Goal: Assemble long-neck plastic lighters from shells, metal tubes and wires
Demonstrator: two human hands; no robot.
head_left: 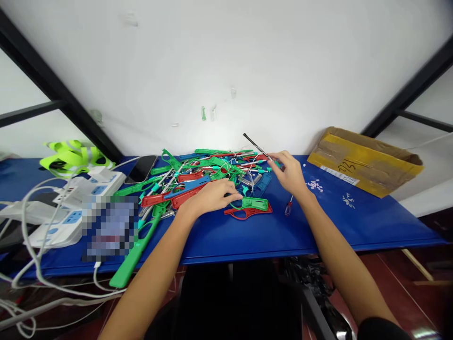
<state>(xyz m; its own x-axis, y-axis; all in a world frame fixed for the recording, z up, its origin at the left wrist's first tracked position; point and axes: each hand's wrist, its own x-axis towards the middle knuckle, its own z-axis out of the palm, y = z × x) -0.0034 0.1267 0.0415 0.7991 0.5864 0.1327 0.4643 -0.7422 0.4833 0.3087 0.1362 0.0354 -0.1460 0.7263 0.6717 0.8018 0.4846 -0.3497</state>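
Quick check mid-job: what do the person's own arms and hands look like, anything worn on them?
The left hand and right hand are ungloved, with no watch or bracelet visible at either wrist. Both forearms are uncovered. A black sleeve edge shows on the right arm; any left sleeve is out of frame.

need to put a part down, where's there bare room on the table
Bare table shows between the forearms, before the red handle, and between the right forearm and rightmost white bits. Crowded: the heap of coloured handles, and far left around the power strip.
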